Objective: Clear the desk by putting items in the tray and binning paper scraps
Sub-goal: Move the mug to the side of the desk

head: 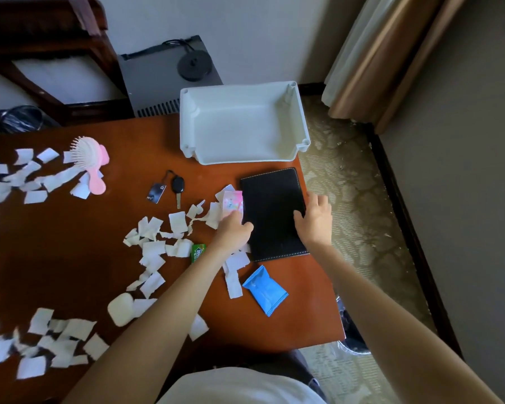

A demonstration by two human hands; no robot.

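A black notebook [271, 211] lies flat near the desk's right edge, just in front of the empty white tray [242, 123]. My right hand [315, 218] grips the notebook's right edge, thumb on the cover. My left hand [233, 230] holds its left edge, thumb on the cover and fingers over a pink packet [233, 201] beside it. White paper scraps [153, 249] are strewn over the middle and left of the desk. A blue packet [265, 290], a green gum pack [197, 253], a car key with tag [177, 185], a pink hairbrush [92, 163] and a white oval case [120, 309] also lie there.
The red-brown desk [123, 217] ends just right of the notebook. A lined bin [351, 328] stands on the carpet below the desk's right edge. Another dark bin [19, 119] sits beyond the far left edge. A grey cabinet [158, 83] stands behind the tray.
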